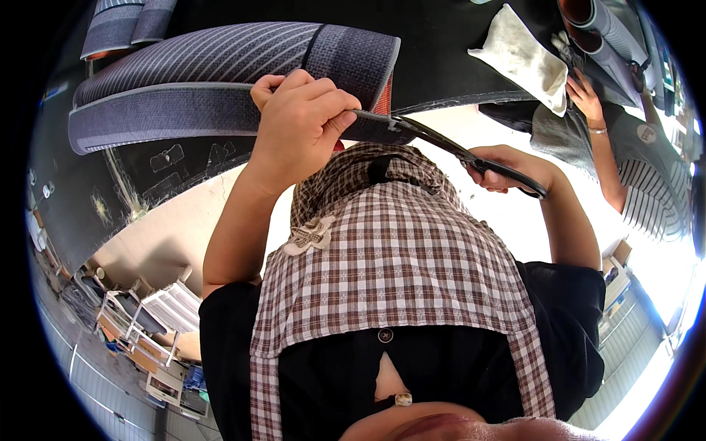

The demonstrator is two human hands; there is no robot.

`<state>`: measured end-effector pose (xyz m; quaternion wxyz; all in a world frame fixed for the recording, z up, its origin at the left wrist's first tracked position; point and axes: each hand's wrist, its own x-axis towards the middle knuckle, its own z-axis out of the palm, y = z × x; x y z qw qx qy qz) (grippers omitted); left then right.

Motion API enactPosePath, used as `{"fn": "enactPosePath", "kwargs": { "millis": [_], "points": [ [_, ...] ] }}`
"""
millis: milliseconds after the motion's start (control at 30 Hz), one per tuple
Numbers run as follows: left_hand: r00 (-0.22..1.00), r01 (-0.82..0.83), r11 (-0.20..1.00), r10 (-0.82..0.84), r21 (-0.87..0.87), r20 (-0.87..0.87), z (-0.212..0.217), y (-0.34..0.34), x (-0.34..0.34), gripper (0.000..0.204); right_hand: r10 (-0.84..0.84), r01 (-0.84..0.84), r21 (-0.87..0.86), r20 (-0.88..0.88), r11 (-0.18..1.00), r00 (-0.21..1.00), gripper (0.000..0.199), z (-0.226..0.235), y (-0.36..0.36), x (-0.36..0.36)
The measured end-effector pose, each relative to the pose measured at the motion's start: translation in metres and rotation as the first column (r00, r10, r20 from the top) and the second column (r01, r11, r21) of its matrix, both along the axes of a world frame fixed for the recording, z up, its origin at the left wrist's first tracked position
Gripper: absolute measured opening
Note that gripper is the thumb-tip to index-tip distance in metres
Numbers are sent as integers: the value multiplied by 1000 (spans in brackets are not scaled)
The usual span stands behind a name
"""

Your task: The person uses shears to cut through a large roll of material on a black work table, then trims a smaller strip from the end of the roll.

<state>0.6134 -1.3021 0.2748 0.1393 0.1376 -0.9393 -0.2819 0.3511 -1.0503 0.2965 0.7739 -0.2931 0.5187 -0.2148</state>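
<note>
A rolled mat (pixel 191 70), blue-grey with pale stripes and a dark band, lies across the left and middle of the table. Some orange-red backing shows at its right end. My left hand (pixel 298 125) is closed over the mat's near flap, pinching its border by the right corner. From the right, my right hand (pixel 507 167) grips the dark handles of a pair of scissors (pixel 441 140). Their tips meet the mat's corner, just right of my left fingers. Whether the blades are parted there, I cannot make out.
The dark tabletop (pixel 434 73) bears a crumpled white cloth (pixel 521 55) at the far right. More rolled mats (pixel 607 33) lie at the top right, others (pixel 129 29) at the top left. A co-worker's hand (pixel 586 99) reaches in near the cloth. A white chair (pixel 170 305) stands lower left.
</note>
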Motion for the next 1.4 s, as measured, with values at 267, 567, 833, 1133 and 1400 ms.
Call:
{"fn": "enactPosePath", "kwargs": {
  "millis": [267, 567, 833, 1133, 1400],
  "points": [
    [1000, 9, 1000, -9, 9, -15, 0, -1, -2, 1, -30, 29, 28, 48, 999, 998, 53, -5, -2, -1],
    [999, 28, 999, -26, 30, -39, 0, -3, -4, 2, -67, 63, 30, 162, 998, 984, 58, -11, 1, -6],
    [997, 58, 997, -56, 50, -50, -2, -7, -5, 3, -23, 21, 10, 189, 1000, 982, 60, -11, -14, -8],
    [996, 86, 991, -83, 104, -38, 3, -16, 0, 3, 36, -36, -7, 51, 999, 998, 66, 0, -27, -5],
    [995, 88, 987, -82, 131, -49, -1, -17, 3, 2, 73, -68, 30, -215, 997, 974, 64, 12, -27, 5]
  ]
}}
